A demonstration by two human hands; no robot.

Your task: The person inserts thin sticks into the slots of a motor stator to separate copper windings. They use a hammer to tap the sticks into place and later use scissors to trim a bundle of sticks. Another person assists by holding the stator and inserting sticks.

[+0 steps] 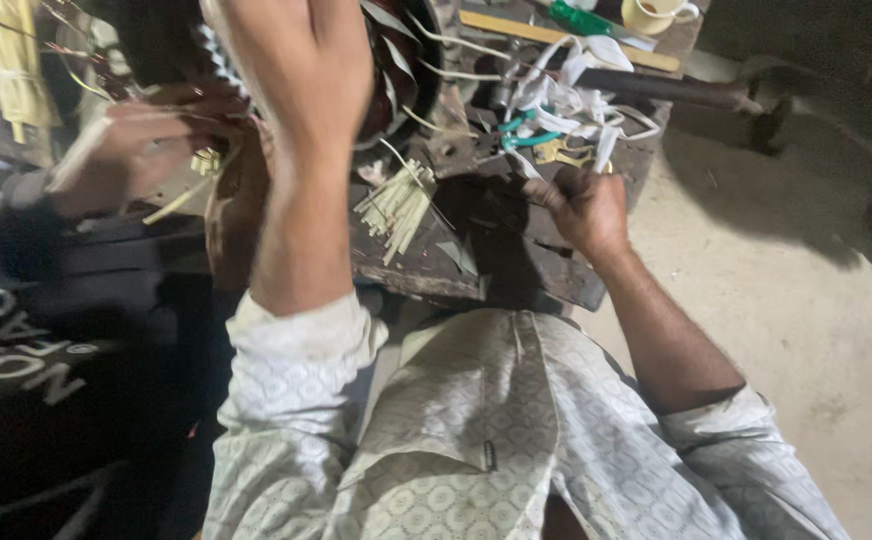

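Tabletop (516, 270): dark, worn wood, cluttered, running away from the viewer toward upper right.

Motor stator (396, 70): large round dark body at top centre, its bore facing the viewer, pale insulation strips poking from its slots.

Left hand (301, 75): raised close to the camera in front of the stator, blurred; grip cannot be told.

Co-worker's hand (141, 150): at left, blurred, beside the stator's rim.

Right hand (584, 205): curled narrow at the tabletop's near edge, seemingly pinching something thin; what it holds cannot be told.

Bundle of pale sticks (396, 205): loose on the tabletop between both hands, long axis slanting from lower left to upper right.

Scissors (526, 132): teal-handled, among white strips behind the right hand.
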